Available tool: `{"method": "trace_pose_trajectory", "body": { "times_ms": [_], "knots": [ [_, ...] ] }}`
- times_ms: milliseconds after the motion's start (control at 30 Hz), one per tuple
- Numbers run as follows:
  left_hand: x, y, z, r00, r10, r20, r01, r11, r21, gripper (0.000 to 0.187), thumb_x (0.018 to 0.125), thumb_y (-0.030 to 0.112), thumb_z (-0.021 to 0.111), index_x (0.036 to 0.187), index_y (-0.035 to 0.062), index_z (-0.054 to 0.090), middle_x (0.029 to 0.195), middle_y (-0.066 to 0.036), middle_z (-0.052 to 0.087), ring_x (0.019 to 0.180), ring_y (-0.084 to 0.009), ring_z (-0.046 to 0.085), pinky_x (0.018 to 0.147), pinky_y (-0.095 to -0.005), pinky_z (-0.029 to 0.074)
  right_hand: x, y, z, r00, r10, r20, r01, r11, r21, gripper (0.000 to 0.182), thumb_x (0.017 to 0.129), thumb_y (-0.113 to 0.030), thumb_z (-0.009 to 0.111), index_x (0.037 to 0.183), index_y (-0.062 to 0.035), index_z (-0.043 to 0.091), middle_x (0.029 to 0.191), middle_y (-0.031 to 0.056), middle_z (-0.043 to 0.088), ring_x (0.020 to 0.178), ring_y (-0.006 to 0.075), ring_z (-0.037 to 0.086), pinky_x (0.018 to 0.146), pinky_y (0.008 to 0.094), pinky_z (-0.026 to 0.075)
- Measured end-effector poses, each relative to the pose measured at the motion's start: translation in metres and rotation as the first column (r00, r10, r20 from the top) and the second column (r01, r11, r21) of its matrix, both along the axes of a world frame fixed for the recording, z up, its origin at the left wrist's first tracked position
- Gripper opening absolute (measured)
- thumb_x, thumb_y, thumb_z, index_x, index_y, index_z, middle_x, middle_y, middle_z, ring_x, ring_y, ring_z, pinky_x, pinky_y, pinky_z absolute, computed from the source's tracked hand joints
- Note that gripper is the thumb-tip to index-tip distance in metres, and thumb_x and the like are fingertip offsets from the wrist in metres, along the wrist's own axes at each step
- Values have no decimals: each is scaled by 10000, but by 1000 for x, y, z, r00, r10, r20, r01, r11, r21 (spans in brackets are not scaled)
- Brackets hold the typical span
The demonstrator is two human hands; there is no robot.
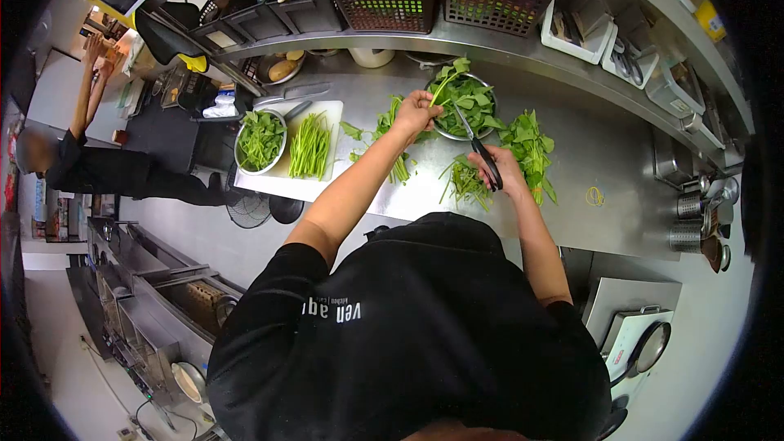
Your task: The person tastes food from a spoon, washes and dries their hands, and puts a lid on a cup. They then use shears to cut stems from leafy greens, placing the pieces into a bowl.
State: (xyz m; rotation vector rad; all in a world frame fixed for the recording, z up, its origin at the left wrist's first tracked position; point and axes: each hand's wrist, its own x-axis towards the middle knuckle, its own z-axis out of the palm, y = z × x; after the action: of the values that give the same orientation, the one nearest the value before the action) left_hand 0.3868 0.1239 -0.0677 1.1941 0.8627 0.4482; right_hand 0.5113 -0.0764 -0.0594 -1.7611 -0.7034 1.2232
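Note:
My left hand (pixel 415 114) pinches a leafy green stem (pixel 443 83) over a metal bowl (pixel 445 135) of loose leaves (pixel 471 104). In my right hand (pixel 508 170) is a pair of scissors (pixel 487 165) with black handles, its blades pointing up into the bowl beside the stem. To the right lies a bunch of leafy greens (pixel 529 147). Below the bowl, near my right hand, sits a small heap of cut stems (pixel 468 184). More leafy stems (pixel 396 165) lie partly under my left forearm.
On the left, a white cutting board (pixel 334 114) holds green stalks (pixel 310 145) and a bowl of greens (pixel 260 139). A knife (pixel 306 91) lies behind it. Yellow rubber bands (pixel 595 196) are on the steel counter (pixel 629 220). A shelf (pixel 490 41) with baskets overhangs the back. Another person (pixel 106 167) stands far left.

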Motion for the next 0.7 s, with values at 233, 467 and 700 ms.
{"method": "trace_pose_trajectory", "body": {
  "times_ms": [233, 467, 700],
  "knots": [
    [-14, 5, -5, 991, 97, 89, -99, 995, 17, 290, 901, 213, 618, 1147, 103, 510, 735, -4, 542, 449, -73, 412, 392, -220, 318, 6, 1, -7, 1000, -17, -6, 17, 1000, 16, 274, 848, -285, 689, 942, -47, 590, 566, -6, 512, 399, 63, 466, 352, 217, 372],
    [-36, 7, 0, 964, 154, 217, -120, 979, -164, 221, 910, 215, 600, 1093, 114, 529, 750, 1, 545, 450, -69, 396, 391, -222, 310, -5, -5, 5, 999, 17, -28, -15, 997, 77, 263, 870, -273, 662, 963, -41, 583, 618, 6, 544, 461, 70, 507, 407, 217, 408],
    [-42, -8, 10, 958, 207, 196, -154, 954, -257, 126, 919, 189, 577, 1022, 118, 562, 788, 16, 547, 493, -69, 412, 427, -221, 329, -25, 3, 20, 995, 96, -14, -93, 986, 139, 492, 791, -286, 746, 1163, -10, 577, 627, -8, 527, 450, 64, 467, 399, 225, 362]
  ]
}}
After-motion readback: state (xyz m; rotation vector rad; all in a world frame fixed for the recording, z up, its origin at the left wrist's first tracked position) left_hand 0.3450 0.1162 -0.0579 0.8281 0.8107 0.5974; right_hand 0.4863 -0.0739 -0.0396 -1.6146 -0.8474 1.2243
